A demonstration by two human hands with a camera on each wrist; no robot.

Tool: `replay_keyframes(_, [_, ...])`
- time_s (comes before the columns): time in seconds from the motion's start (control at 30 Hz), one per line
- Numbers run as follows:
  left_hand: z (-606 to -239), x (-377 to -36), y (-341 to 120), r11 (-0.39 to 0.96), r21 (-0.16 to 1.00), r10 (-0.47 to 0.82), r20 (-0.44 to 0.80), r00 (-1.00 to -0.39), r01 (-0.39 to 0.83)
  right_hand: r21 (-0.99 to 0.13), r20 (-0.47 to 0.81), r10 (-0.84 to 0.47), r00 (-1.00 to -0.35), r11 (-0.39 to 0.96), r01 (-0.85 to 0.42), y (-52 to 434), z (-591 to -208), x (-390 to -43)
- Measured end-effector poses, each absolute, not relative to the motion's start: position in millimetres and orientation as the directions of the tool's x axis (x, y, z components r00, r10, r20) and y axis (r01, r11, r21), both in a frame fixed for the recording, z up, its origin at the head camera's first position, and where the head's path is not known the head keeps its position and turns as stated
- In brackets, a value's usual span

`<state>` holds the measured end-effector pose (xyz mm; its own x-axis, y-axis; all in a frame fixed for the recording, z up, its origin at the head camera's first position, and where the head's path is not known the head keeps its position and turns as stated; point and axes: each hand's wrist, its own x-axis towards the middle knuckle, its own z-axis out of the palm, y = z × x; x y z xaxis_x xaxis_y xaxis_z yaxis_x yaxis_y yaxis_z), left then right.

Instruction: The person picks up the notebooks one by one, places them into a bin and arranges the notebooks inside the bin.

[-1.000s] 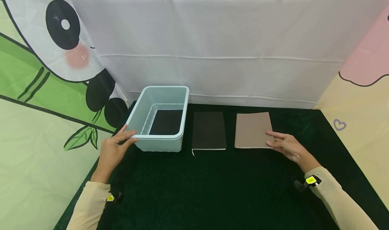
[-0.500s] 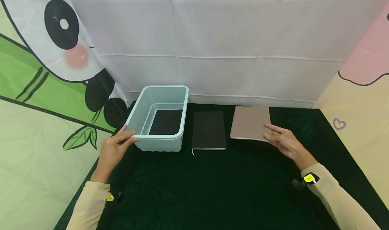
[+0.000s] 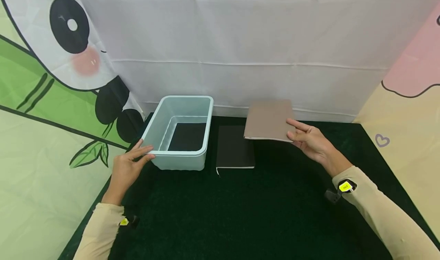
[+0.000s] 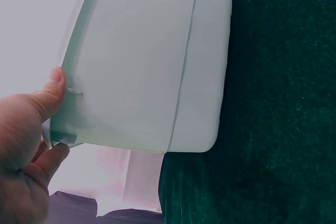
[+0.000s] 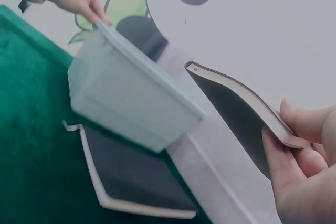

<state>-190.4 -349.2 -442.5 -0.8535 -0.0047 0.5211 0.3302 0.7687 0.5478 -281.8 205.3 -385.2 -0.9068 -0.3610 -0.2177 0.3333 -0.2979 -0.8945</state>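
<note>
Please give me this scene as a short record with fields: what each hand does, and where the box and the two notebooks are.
left hand: holds the near left corner of the pale blue box
right hand: pinches the right edge of the tan notebook
tan notebook: lifted off the cloth, partly above the black notebook
black notebook: flat on the green cloth, right of the box
box: open

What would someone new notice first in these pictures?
Probably the tan notebook, lifted off the dark green table and pinched at its right edge by the right hand. Below it a black notebook lies flat beside a pale blue bin, whose near left corner the left hand holds.
</note>
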Motion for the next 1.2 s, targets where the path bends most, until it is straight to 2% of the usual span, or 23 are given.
replay_keyframes(0.47, [-441,-187,-350,0.758,0.564,-0.021,0.524,-0.851,0.328,-0.899,-0.177,-0.416,-0.892,-0.300,0.319,136,-348,-295])
replay_keyframes(0.93, [-443,-189,-351,0.760,0.555,-0.013,0.534,-0.846,0.339,-0.916,-0.115,-0.479,-0.870,-0.288,0.280,56,-348,-306])
replay_keyframes(1.2, [-442,-190,-350,0.753,0.579,-0.026,0.500,-0.866,0.312,-0.907,-0.117,-0.480,-0.869,-0.306,0.291,16,-354,-312])
